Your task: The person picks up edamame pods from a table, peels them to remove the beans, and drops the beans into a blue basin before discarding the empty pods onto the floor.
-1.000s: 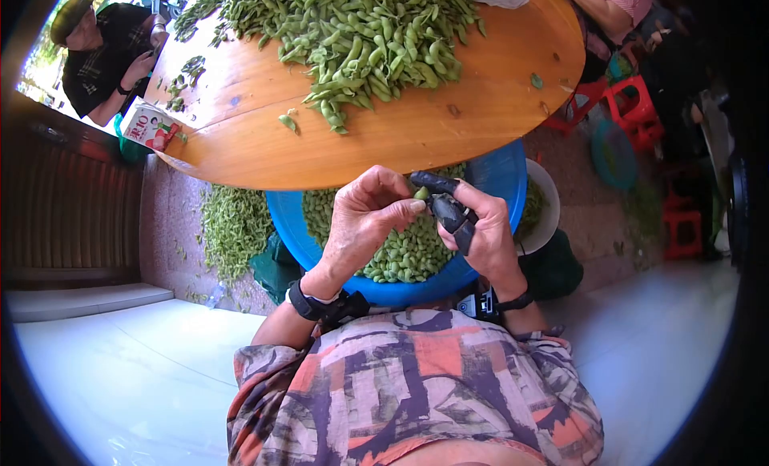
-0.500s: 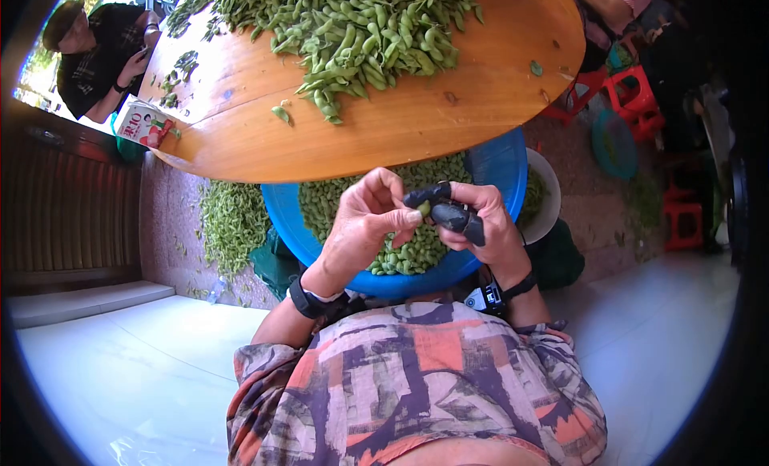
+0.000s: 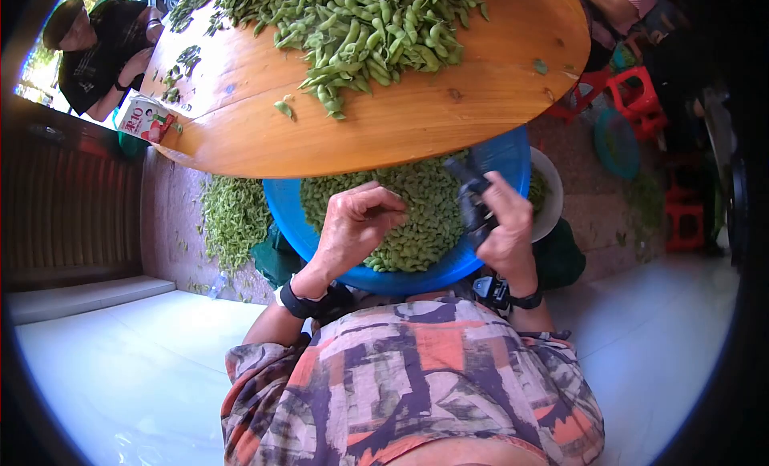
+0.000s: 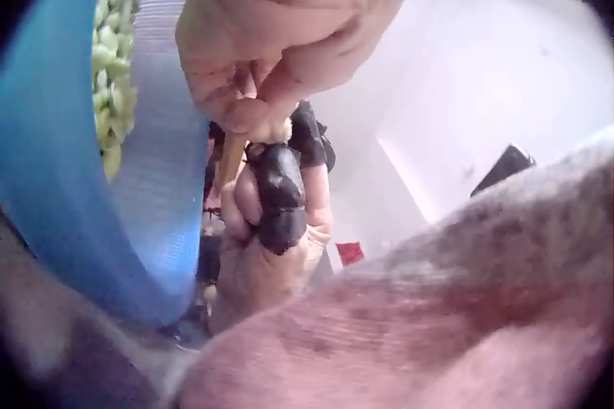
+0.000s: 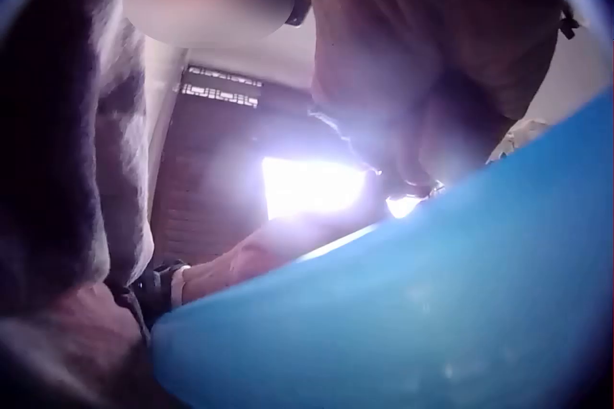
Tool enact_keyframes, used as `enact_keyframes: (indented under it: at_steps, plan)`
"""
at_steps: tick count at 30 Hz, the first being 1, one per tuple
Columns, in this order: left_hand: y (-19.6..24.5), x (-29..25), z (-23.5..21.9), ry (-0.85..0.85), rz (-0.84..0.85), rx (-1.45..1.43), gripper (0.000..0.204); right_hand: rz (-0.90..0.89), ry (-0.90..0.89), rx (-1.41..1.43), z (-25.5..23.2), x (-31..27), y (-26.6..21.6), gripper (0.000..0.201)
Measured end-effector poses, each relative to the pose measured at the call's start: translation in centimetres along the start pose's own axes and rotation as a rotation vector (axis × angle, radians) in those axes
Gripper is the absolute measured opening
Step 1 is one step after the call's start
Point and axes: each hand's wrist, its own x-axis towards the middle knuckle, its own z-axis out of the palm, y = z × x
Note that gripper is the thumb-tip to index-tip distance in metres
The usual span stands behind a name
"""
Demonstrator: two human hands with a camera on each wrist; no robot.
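Over a blue basin (image 3: 280, 238) of shelled green beans (image 3: 416, 230), my left hand (image 3: 348, 218) has its thumb and index finger pinched together. Below its thumb in the left wrist view is a narrow yellowish strip that looks like part of a bean pod (image 4: 231, 158). My right hand (image 3: 509, 230), blurred, is to the right over the basin, with black covers (image 3: 478, 198) on its thumb and index finger. Those two covered fingers look spread, and nothing shows between them. The basin's blue wall (image 5: 413, 323) blocks much of the right wrist view.
A wooden table (image 3: 256, 138) carries a heap of bean pods (image 3: 360, 34) and a printed carton (image 3: 144, 118). More green pods (image 3: 232, 222) lie on the floor at left. A white tub (image 3: 553, 202) stands right of the basin, red stools (image 3: 637, 98) beyond. Another person (image 3: 92, 50) sits at far left.
Both hands were together around a green pod; now the right hand has drawn away to the right, and the left has moved slightly back to the left.
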Motion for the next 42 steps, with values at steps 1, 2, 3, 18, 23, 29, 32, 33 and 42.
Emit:
enact_keyframes:
  at_steps: [1, 2, 3, 18, 23, 29, 32, 33, 42]
  plan:
    - [0.0, 0.1, -0.3, 0.039, 0.268, 0.383, 0.019, 0.043, 0.083, -0.036, 0.1, 0.1, 0.6, 0.033]
    - [-0.3, 0.0, -0.2, 0.073, 0.337, 0.449, 0.023, 0.158, 0.094, 0.020, -0.2, 0.1, 0.7, 0.030]
    - [-0.3, 0.0, -0.2, 0.076, 0.337, 0.449, 0.023, 0.156, 0.092, 0.021, -0.1, -0.1, 0.9, 0.030]
    - [0.1, -0.1, 1.4, -0.096, -0.196, -0.556, 0.014, 0.318, -0.131, 0.448, 3.2, 0.4, -1.0, 0.033]
    - [0.4, -0.4, 1.9, -0.151, -0.056, -0.587, 0.033, 0.284, -0.115, 0.416, 3.5, 0.5, -0.9, 0.032]
    - [3.1, 1.0, -5.1, 0.265, 0.458, 0.465, 0.017, 0.387, 0.161, 0.527, -0.5, -0.8, 1.8, 0.076]
    - [2.9, 2.8, -10.4, 0.485, 0.359, 0.549, 0.011, 0.499, 0.440, 0.270, -5.0, -2.0, 6.3, 0.022]
    - [3.4, 3.3, -11.8, 0.483, 0.309, 0.668, 0.011, 0.541, 0.502, 0.125, -6.5, -2.3, 7.8, 0.018]
    - [2.5, 6.7, -14.9, 0.296, 0.360, 0.930, 0.018, 0.655, 0.366, -0.692, -11.1, -4.0, 7.8, 0.029]
